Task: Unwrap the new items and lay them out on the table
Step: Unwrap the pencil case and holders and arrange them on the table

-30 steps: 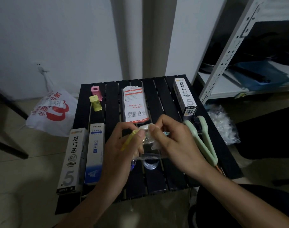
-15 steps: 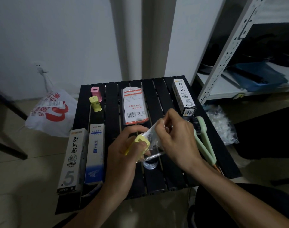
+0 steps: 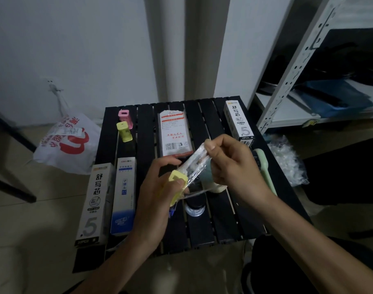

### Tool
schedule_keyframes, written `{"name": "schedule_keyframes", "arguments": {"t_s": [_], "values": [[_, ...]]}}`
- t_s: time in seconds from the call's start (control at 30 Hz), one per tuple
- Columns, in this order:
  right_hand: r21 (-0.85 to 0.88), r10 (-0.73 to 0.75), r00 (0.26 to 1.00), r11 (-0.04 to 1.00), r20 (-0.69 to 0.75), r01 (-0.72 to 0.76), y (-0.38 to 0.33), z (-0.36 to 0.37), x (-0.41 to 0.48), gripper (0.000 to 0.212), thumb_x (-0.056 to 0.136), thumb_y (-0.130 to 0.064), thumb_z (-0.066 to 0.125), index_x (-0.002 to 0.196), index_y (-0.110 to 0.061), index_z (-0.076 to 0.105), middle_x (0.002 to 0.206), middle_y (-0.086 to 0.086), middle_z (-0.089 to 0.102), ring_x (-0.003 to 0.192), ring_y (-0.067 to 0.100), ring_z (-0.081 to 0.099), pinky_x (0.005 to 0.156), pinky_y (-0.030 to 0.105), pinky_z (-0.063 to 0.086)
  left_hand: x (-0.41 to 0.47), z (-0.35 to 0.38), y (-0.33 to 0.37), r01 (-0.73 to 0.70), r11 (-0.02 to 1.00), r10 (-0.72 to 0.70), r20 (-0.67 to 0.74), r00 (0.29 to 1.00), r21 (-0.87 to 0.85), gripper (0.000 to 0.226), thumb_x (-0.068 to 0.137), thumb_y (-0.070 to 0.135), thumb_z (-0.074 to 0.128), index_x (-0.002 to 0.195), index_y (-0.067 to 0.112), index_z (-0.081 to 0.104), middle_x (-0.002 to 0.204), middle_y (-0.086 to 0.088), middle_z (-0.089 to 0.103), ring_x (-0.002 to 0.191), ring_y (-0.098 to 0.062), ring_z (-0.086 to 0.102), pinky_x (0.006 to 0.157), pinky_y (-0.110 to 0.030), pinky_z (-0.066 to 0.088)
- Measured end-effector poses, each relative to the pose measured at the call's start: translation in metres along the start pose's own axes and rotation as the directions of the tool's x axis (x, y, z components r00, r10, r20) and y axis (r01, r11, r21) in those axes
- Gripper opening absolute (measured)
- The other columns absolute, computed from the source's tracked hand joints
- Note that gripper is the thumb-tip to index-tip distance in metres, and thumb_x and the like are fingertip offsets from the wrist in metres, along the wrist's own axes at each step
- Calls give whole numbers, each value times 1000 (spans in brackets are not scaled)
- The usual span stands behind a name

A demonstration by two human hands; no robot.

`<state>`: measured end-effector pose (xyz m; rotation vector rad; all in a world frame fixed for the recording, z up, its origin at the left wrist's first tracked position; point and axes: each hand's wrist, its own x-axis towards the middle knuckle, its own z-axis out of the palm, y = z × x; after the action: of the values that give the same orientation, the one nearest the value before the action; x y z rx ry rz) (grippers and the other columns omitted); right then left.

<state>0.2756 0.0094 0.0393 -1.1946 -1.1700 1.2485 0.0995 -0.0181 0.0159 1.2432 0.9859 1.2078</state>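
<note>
Lifted right hand (image 3: 234, 166) pinches wrapper (image 3: 197, 164) (left hand (image 3: 158, 200): block (image 3: 176, 177)).

Far white box (image 3: 238, 122): 舒写芯, 5, 20PCS. Near white box (image 3: 94, 204): 舒写芯, 5. Blue box (image 3: 123, 196): 子弹头.

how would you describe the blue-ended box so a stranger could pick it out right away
Find the black slatted table; at its near left corner two long boxes lie side by side. Take the inner one, the blue-ended box. Its neighbour, the white box, bears a big 5, while this one fades to blue at its near end.
</note>
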Motion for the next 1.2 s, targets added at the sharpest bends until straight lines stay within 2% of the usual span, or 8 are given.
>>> {"name": "schedule_keyframes", "arguments": {"t_s": [0.13, 0.3, 0.43, 0.53, 0.7, 0.93, 1.03, 1.2], "values": [[40, 54, 997, 998, 57, -56, -5, -2, -4, 24, 109, -20, 52, 92, -3, 55, 48, -1, 44, 39, 9, 34, 45, 21, 31, 0, -1, -4, -2, 983, -4, 36, 999, 184, 29, 81, 43, 55, 104, 28, 64, 93, 2, 68, 80, -13, 65, 65, -22, 49], [122, 243, 909, 947, 339, -298, -11, -7, -7, 19, 104, -22, 59, 87, -14, 61, 66, 10, 58, 48, 13, 27, 46, 22, 25, 1, -6, -5, -34, 956, 21, 48, 999, 292, 26, 80, 43, 53, 85, 23, 69, 74, -7, 65, 70, -27, 60, 62, -46, 45], [-45, 254, 841, 963, 478, -265, -13, -13, -9, 15, 92, -12, 77, 102, -15, 66, 74, 5, 58, 59, 15, 36, 54, 26, 29, 4, -7, -2, -11, 965, -5, 61, 998, 262, 16, 82, 33, 60, 82, 23, 72, 74, -10, 66, 74, -36, 61, 66, -56, 48], [-200, 222, 858, 969, 463, -144, -15, -12, -9, 19, 87, -1, 80, 100, -5, 68, 73, 5, 60, 59, 10, 49, 53, 21, 39, 5, -8, -2, 16, 964, -37, 74, 997, 267, 18, 78, 35, 61, 81, 22, 72, 71, -10, 66, 74, -36, 61, 67, -54, 48], [-223, 228, 848, 966, 478, -134, -16, -18, -8, 20, 88, 11, 74, 85, -7, 64, 64, 2, 55, 55, 10, 47, 51, 19, 38, 3, -9, 2, 35, 965, -70, 128, 989, 260, 28, 72, 45, 58, 87, 27, 74, 77, -7, 70, 78, -25, 65, 68, -37, 49], [-255, 146, 963, 963, 226, -86, -4, -12, -4, 36, 83, 10, 69, 68, -17, 49, 55, -8, 44, 51, 8, 36, 48, 20, 29, -1, -8, 3, 79, 982, -115, 213, 970, 173, 38, 69, 44, 54, 100, 34, 74, 88, -3, 72, 87, -23, 66, 72, -41, 49], [-165, 186, 962, 974, 199, -154, 3, -4, -8, 27, 79, -3, 67, 67, -17, 48, 55, -8, 41, 49, 7, 36, 46, 20, 30, 0, -12, -6, 129, 988, -146, 221, 964, 89, 37, 70, 40, 54, 100, 30, 74, 89, -4, 71, 85, -22, 64, 72, -37, 48], [-110, 226, 945, 973, 237, -205, 8, 4, -12, 39, 94, 1, 68, 66, -16, 46, 52, -7, 40, 44, 7, 38, 45, 21, 32, 9, -5, -12, 276, 961, -266, 183, 947, -34, 57, 61, 44, 60, 107, 11, 64, 96, -13, 62, 89, -29, 56, 70, -35, 46]]}}
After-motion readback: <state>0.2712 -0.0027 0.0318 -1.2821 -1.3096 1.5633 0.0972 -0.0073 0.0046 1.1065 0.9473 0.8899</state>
